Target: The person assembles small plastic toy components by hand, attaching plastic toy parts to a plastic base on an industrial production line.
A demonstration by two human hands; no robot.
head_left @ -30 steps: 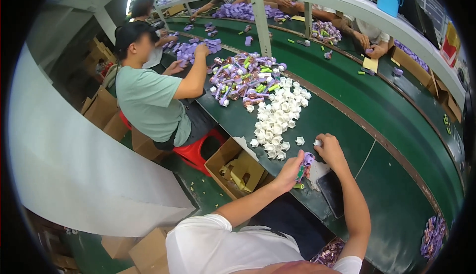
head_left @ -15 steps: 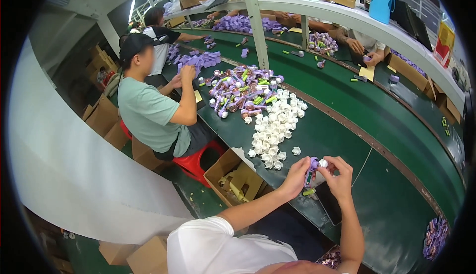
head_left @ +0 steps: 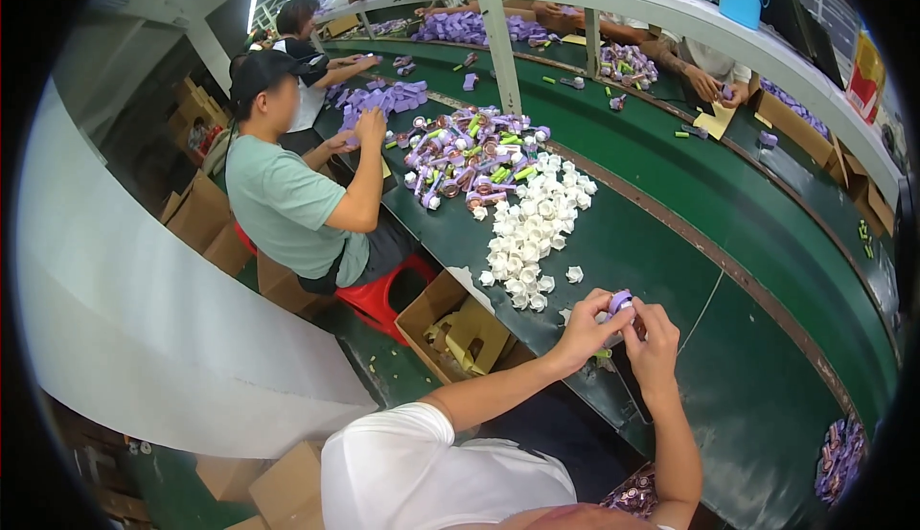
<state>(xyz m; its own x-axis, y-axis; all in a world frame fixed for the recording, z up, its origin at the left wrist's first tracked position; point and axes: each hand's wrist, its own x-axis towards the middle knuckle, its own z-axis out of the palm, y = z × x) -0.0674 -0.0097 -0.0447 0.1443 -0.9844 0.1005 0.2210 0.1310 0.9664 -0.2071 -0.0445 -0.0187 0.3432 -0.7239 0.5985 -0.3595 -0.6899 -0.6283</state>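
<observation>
My left hand [head_left: 583, 333] is closed around a purple plastic piece [head_left: 621, 298] with a rounded end, held above the near edge of the table. Against it, the fingers of my right hand [head_left: 654, 346] pinch a small white flower-shaped piece [head_left: 628, 307], mostly covered by the fingertips. Below the hands, a small yellow-green cylinder [head_left: 603, 353] lies beside a dark flat object [head_left: 630, 384], partly hidden by my right wrist. Beyond my hands spreads a pile of white flower-shaped pieces [head_left: 532, 238]. Behind it are heaped purple assemblies [head_left: 470, 156] with yellow-green cylinders.
A person [head_left: 297, 185] in a light green shirt sits at left on a red stool [head_left: 383, 305], handling purple parts. An open cardboard box [head_left: 422, 324] stands below the table edge. A post [head_left: 496, 41] supports the shelf [head_left: 652, 3]. More purple parts [head_left: 840, 458] lie at right.
My hands have moved slightly up and closer together. The purple piece has been turned, so its rounded end faces up and its long body no longer shows.
</observation>
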